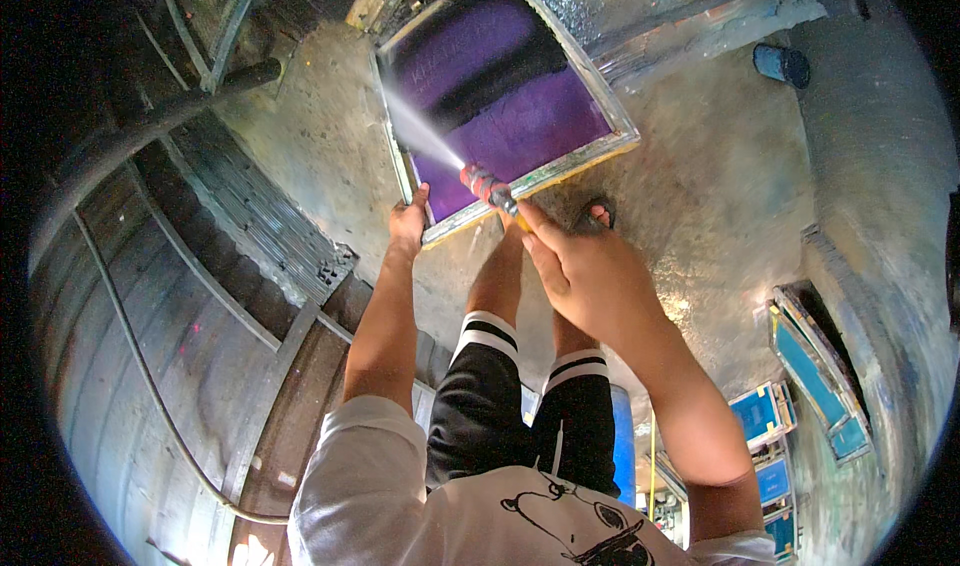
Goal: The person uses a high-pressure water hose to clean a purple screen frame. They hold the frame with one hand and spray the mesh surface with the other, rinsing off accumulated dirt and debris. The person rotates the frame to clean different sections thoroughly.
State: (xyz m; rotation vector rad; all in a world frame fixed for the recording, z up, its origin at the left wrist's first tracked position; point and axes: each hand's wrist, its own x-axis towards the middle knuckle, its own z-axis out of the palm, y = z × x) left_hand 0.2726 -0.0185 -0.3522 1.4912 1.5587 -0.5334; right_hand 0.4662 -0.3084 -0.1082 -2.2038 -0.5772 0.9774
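Observation:
A framed screen-printing screen (550, 116) with purple mesh and a dark band across it stands tilted in front of me. My left hand (408, 222) grips the lower left part of its frame, the thumb on the near face. In my right hand (580, 271) is a hose spray nozzle (486, 188), red and grey with a yellow part by the fingers. A white fan of water (418, 131) leaves its tip toward the left side of the mesh. Most of the nozzle's rear end is hidden by my right hand.
Wet concrete floor (720, 186) spreads around my feet. A blue cup-like container (781, 66) lies at the far right. Blue-meshed frames (815, 376) lean along the right wall. On the left are a dark pipe (150, 131), corrugated sheeting (150, 336) and a thin hose (140, 351).

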